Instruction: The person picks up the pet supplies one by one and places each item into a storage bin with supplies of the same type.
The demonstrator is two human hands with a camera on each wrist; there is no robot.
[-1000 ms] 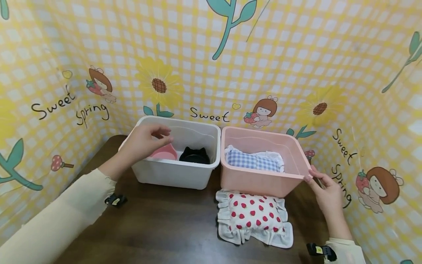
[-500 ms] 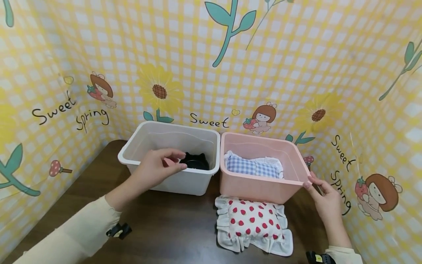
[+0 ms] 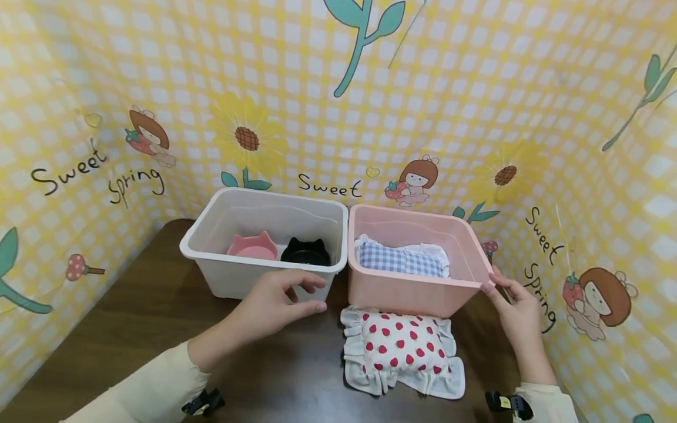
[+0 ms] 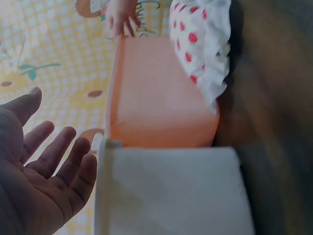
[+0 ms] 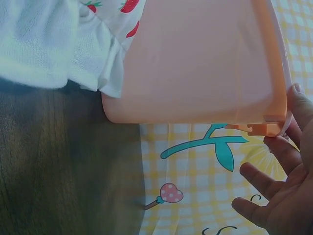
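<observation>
My left hand (image 3: pixel 277 299) hovers in front of the white bin (image 3: pixel 264 279), fingers loosely bent and holding nothing; the left wrist view shows its palm (image 4: pixel 39 181) beside the bins. With thumb and fingers my right hand (image 3: pixel 518 311) pinches the near right rim corner of the pink bin (image 3: pixel 412 294). A pink cat-eared bowl (image 3: pixel 252 245) and a black one (image 3: pixel 305 252) sit inside the white bin. In the pink bin lies a blue checked cushion (image 3: pixel 402 259). The strawberry-print cushion (image 3: pixel 404 346) lies on the table, against the pink bin's front.
The two bins stand side by side on a dark wooden table (image 3: pixel 275 376). Yellow checked cloth (image 3: pixel 296 117) with flowers and printed figures rises behind them and at both sides.
My left hand has moved from over the white bin's left part to the right and toward me, uncovering the pink bowl. My right hand stays at the pink bin's corner.
</observation>
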